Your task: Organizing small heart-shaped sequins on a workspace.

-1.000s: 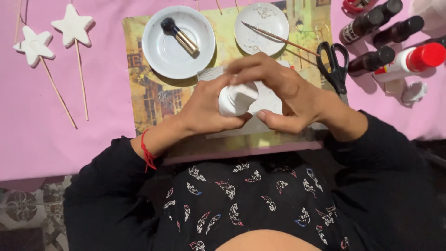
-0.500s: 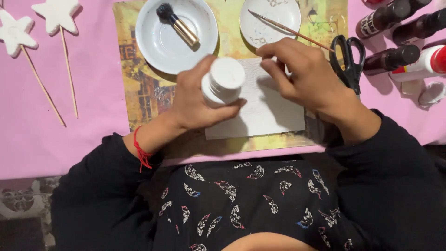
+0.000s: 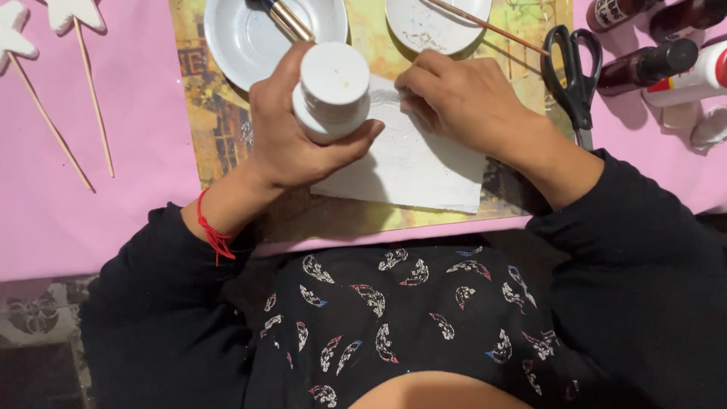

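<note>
Since half a second ago, the left hand (image 3: pixel 295 132) has lifted the white jar (image 3: pixel 333 91) a little higher and nearer the camera, while the right hand (image 3: pixel 462 98) has dropped from the jar onto the white sheet (image 3: pixel 413 163). Left fingers are wrapped tight around the jar, which sits off the table at about 11 o'clock of the sheet, its flat white end facing up; whether that end is a lid I cannot tell. Right fingers are bent, tips pressing the sheet's upper edge, gripping nothing I can make out. At 12 o'clock, 2 white dishes wait: the left dish (image 3: pixel 235 45) holds a gold-handled brush (image 3: pixel 286 19), the right dish (image 3: pixel 424 30) a thin wooden stick (image 3: pixel 492 29). Scissors (image 3: pixel 572 72) lie at 2 o'clock, star sticks (image 3: pixel 15 42) at 10 o'clock. Judging by this, the sheet looks bare and the brush unused, so the work seems early.
</note>
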